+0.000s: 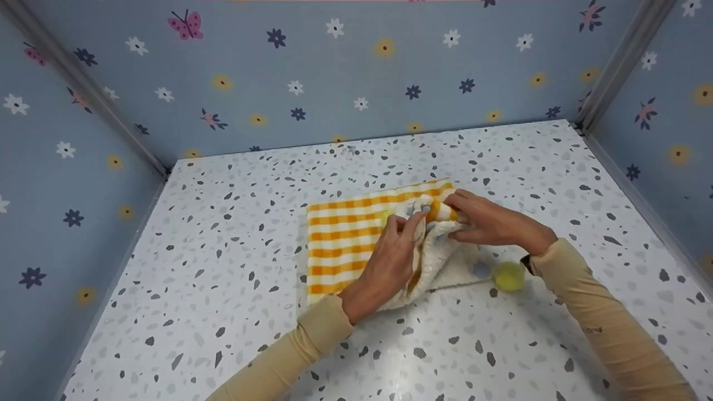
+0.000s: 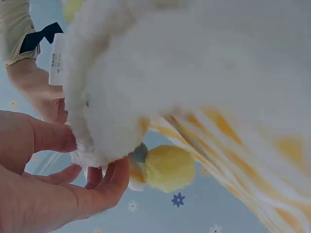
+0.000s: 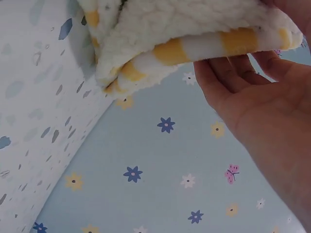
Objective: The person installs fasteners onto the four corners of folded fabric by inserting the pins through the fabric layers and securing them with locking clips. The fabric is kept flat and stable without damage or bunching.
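A yellow-and-white checked cloth [image 1: 337, 250] with a cream fleece lining [image 1: 454, 264] lies on the table, its right part lifted and folded back. My left hand [image 1: 387, 262] pinches the fleece edge between thumb and fingers. To its right, my right hand [image 1: 490, 220] grips the turned-up edge; in the right wrist view the fingers lie beneath a checked hem [image 3: 170, 51] and the thumb above. Pompoms trim the cloth: a yellow one [image 1: 508, 277] and a blue one [image 1: 480, 270] rest at its right corner. A white label [image 2: 57, 60] sticks out from the fleece.
The speckled white tabletop [image 1: 223, 312] surrounds the cloth. Blue panels with flowers and butterflies stand behind [image 1: 312, 67], at the left [image 1: 61, 195] and at the right [image 1: 663, 133]. A dark band [image 2: 41, 38] circles the right wrist.
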The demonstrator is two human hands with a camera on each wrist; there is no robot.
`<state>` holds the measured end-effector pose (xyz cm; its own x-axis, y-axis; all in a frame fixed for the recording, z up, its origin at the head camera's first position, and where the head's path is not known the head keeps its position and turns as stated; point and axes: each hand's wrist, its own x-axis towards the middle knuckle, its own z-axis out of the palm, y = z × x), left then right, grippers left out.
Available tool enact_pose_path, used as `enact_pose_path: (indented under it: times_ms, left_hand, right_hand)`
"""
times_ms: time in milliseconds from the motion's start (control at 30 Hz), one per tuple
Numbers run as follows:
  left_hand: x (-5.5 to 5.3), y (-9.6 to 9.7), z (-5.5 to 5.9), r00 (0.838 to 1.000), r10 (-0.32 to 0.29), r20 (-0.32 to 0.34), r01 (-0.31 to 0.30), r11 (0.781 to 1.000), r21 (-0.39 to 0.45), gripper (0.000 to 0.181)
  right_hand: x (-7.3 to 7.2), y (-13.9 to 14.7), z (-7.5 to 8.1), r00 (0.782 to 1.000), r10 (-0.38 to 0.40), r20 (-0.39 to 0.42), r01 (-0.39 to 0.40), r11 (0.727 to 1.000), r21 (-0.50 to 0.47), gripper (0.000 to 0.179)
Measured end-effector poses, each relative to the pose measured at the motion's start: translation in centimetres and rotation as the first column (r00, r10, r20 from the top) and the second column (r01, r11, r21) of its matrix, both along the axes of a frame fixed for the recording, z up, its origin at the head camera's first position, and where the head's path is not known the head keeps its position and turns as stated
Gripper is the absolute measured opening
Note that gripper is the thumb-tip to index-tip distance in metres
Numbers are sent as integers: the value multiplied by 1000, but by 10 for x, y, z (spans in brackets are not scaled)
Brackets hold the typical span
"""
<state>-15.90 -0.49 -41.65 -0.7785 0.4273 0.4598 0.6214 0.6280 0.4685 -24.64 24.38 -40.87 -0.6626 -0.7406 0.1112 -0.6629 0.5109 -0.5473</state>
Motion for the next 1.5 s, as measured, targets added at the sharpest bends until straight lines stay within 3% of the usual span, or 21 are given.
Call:
enact_pose_path:
  times_ms: [233, 400, 533, 667, 767, 967, 1133, 1167, 1233, 1367, 1500]
  left_hand:
    - [9, 11, -5, 991, -132, 16, 132, 991, -22, 53]
    - [16, 21, -12, 968, -234, -86, 229, 971, -64, 39]
    - [24, 24, -16, 947, -295, -123, 285, 954, -95, 35]
    - [31, 24, -18, 910, -409, -72, 403, 912, -80, 34]
    - [33, 26, -21, 876, -475, -81, 471, 880, -66, 26]
    - [34, 32, -24, 830, -501, -244, 466, 864, -188, 19]
    - [39, 35, -24, 801, -559, -213, 506, 823, -258, 18]
    - [40, 35, -24, 802, -562, -204, 509, 821, -261, 17]
    - [43, 33, -22, 819, -537, -200, 486, 836, -254, 14]
    - [39, 18, -13, 879, -422, -223, 389, 904, -179, 11]
    - [24, -12, 1, 929, -263, -260, 253, 965, -70, 7]
  right_hand:
    - [16, 17, -4, 997, -8, 76, 7, 1000, 14, 59]
    - [30, 31, -2, 991, -4, 134, -2, 999, 39, 72]
    - [39, 37, -2, 993, 49, 106, -51, 998, 24, 61]
    - [49, 42, -2, 991, 70, 112, -71, 997, 6, 58]
    - [55, 46, 0, 985, 65, 157, -68, 998, 12, 61]
    - [62, 50, 6, 976, 67, 205, -72, 997, 16, 68]
    - [68, 55, 8, 968, 120, 218, -122, 992, -3, 56]
    - [70, 56, 8, 968, 124, 219, -126, 992, -4, 49]
    - [72, 57, 9, 968, 114, 225, -117, 993, 2, 34]
    - [69, 58, 13, 971, 77, 228, -76, 997, -12, 10]
    - [61, 59, 20, 983, -1, 185, 15, 997, -74, 14]
